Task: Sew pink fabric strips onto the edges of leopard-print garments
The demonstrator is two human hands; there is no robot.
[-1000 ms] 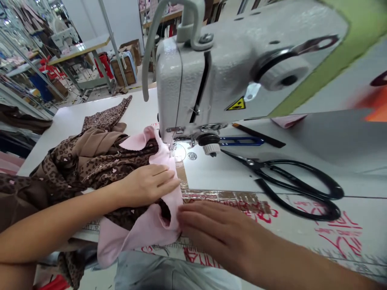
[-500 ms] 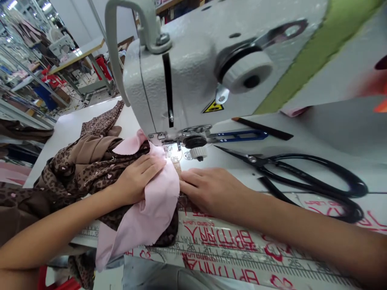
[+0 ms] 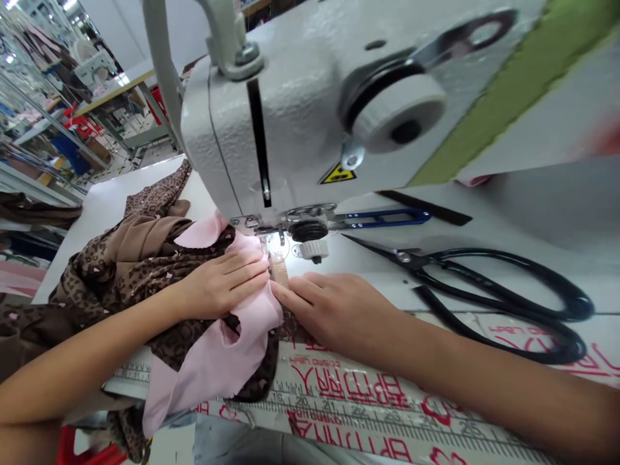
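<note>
My left hand (image 3: 223, 284) lies flat on a pink fabric layer (image 3: 217, 368) and a leopard-print brown fabric (image 3: 140, 265), pressing them down just left of the presser foot (image 3: 265, 242) of a white industrial sewing machine (image 3: 290, 110). My right hand (image 3: 329, 307) rests beside it, with its fingertips against the edge of the pink layer close to the needle plate. A beige fabric fold (image 3: 145, 236) lies bunched behind my left hand. The needle tip is too small to see clearly.
Large black shears (image 3: 484, 297) and blue thread snips (image 3: 382, 218) lie right of the machine, with a black marker (image 3: 426, 208) behind them. A measuring scale with red writing (image 3: 339, 413) runs along the white table's (image 3: 106, 200) front edge. Workshop tables and shelves stand behind.
My right hand has moved up from the table's front towards the presser foot. The pink fabric now lies flatter and closer to the foot, and the view has swung left.
</note>
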